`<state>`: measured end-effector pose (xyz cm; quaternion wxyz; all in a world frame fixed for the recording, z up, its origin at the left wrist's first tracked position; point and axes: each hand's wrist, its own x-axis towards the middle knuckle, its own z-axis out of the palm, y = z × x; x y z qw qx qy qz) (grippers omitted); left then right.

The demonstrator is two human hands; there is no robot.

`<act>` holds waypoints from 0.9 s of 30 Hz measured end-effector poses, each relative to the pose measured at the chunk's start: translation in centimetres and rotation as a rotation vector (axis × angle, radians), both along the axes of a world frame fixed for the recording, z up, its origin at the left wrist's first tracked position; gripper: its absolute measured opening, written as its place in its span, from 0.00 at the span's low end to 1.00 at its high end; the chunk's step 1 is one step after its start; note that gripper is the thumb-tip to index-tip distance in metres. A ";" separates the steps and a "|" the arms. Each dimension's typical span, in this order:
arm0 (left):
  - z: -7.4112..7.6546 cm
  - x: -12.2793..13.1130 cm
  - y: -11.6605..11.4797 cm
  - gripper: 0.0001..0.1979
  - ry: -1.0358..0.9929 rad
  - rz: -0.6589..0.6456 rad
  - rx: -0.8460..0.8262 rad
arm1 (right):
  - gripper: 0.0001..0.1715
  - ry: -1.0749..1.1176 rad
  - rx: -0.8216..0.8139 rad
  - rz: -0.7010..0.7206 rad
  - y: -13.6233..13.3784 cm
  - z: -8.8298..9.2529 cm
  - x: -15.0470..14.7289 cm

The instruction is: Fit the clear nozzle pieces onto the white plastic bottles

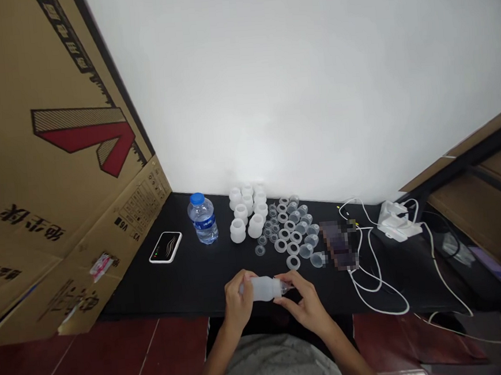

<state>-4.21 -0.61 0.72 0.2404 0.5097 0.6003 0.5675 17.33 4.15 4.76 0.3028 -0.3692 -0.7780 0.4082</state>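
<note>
I hold a small translucent white bottle (265,288) sideways over the near edge of the black table (205,272). My left hand (237,301) is wrapped round its wide base end. My right hand (300,299) pinches the narrow neck end, where a small clear piece (285,287) sits between the fingertips. Beyond my hands stand several white bottles (247,211) in a cluster. Beside them lie several clear rings and caps (292,227) in rows.
A water bottle with a blue cap (202,217) stands left of the white bottles, next to a white-edged phone (165,247). Large cardboard sheets (53,168) lean on the left. White cables (376,270) and a white charger (395,222) lie at right. The floor has red tiles (95,361).
</note>
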 end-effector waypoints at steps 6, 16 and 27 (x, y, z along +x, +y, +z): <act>0.1 -0.3 0.2 0.29 -0.110 -0.110 -0.080 | 0.22 -0.049 -0.002 0.044 0.2 0.9 0.4; 0.0 0.0 0.2 0.30 0.024 -0.038 -0.123 | 0.18 0.083 -0.108 -0.038 -0.2 -2.1 -0.3; 0.4 0.5 1.5 0.16 0.238 -0.058 0.189 | 0.25 0.405 -0.383 -0.107 0.9 -3.0 -0.1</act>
